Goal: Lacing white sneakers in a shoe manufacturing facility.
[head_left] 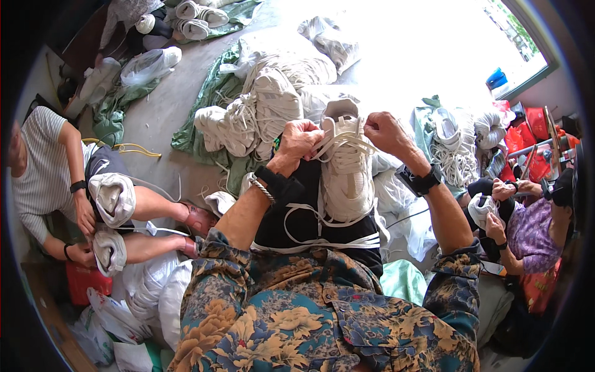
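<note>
Your left hand (299,140) and right hand (385,132) each pinch a lace (347,147) end, flanking the white shoe (346,167), toe toward you

**Colours and patterns, lacing corner**

White shoe (347,167), off-white at the toe; its laces (338,146) white too. Loose white laces trail over a black cloth (291,217) on the lap. Person's shirt (322,316): dark teal ground, large tan and gold flower print, rust flecks. Black bands on both wrists; the left wrist also has a silver-grey bracelet (263,189).

Pile of shoe uppers (266,105): white, lying on a dull green tarp (214,93). Floor (155,111) pale grey.

Person at left: grey-and-white striped top (40,167), pinkish-red sandals (197,218), red box (83,282) nearby. Person at right: purple patterned top (536,232). Red bags (533,124) behind; blue container (496,79) near the window.
</note>
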A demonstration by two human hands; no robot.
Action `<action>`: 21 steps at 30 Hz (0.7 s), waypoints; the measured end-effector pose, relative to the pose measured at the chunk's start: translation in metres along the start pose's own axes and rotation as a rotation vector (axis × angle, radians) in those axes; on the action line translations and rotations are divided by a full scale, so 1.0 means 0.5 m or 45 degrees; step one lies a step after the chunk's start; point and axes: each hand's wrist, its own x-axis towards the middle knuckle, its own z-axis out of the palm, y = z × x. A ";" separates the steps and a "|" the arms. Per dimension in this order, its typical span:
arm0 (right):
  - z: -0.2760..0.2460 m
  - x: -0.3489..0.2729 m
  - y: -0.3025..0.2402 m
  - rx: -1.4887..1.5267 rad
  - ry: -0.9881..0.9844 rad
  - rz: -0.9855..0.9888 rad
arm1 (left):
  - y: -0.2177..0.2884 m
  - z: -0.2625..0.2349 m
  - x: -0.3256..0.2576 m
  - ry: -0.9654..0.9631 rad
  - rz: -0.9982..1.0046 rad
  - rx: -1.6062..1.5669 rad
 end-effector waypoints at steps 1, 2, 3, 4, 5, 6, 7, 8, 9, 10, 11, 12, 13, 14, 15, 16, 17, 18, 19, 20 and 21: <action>-0.002 0.002 -0.002 -0.004 -0.003 -0.002 | 0.002 0.002 0.001 0.005 -0.003 0.013; -0.004 0.004 -0.003 -0.062 -0.009 -0.021 | 0.002 0.003 0.003 0.007 -0.002 0.009; -0.006 0.007 -0.005 -0.121 -0.014 -0.040 | 0.002 0.004 0.004 0.000 -0.010 0.026; -0.006 0.010 -0.007 -0.122 -0.017 -0.042 | 0.001 0.004 0.005 -0.006 -0.020 0.043; -0.006 0.012 -0.011 -0.161 -0.017 -0.065 | 0.000 0.003 0.006 -0.003 -0.021 0.041; -0.004 0.015 -0.013 -0.200 -0.016 -0.088 | 0.000 0.004 0.009 -0.002 -0.031 0.066; -0.002 0.016 -0.016 -0.202 -0.017 -0.089 | 0.003 0.006 0.012 -0.003 -0.039 0.090; 0.001 0.017 -0.017 -0.232 0.004 -0.131 | 0.005 0.009 0.016 -0.002 -0.039 0.088; 0.002 0.018 -0.019 -0.262 0.025 -0.173 | 0.009 0.014 0.021 0.049 0.056 0.272; 0.001 0.018 -0.020 -0.261 0.022 -0.177 | 0.016 0.017 0.022 0.106 0.150 0.457; -0.003 0.017 -0.022 -0.310 -0.002 -0.133 | 0.025 0.017 0.023 0.110 0.150 0.456; -0.007 0.015 -0.024 -0.359 -0.027 -0.088 | 0.033 0.017 0.024 0.128 0.347 0.834; -0.011 0.012 -0.022 -0.360 -0.028 -0.089 | 0.043 0.020 0.023 0.140 0.546 1.209; -0.015 0.009 -0.020 -0.198 -0.019 -0.043 | 0.052 0.026 0.023 0.141 0.546 1.208; -0.018 0.008 -0.017 -0.035 -0.011 0.002 | 0.060 0.034 0.022 0.125 0.552 1.297; -0.017 0.007 -0.009 -0.037 -0.008 0.001 | 0.066 0.041 0.023 0.108 0.563 1.387; -0.013 0.008 0.001 0.027 0.121 -0.077 | 0.056 0.046 0.029 0.109 0.567 1.388; -0.011 0.009 0.007 0.091 0.251 -0.155 | 0.039 0.049 0.037 0.139 0.703 1.412; -0.016 0.012 0.002 0.105 0.237 -0.082 | 0.037 0.054 0.040 0.165 0.840 1.435; -0.013 0.017 0.001 0.107 0.244 -0.081 | 0.038 0.053 0.043 0.162 0.846 1.439; -0.006 0.022 0.002 0.113 0.252 -0.185 | 0.038 0.048 0.046 0.132 0.752 1.391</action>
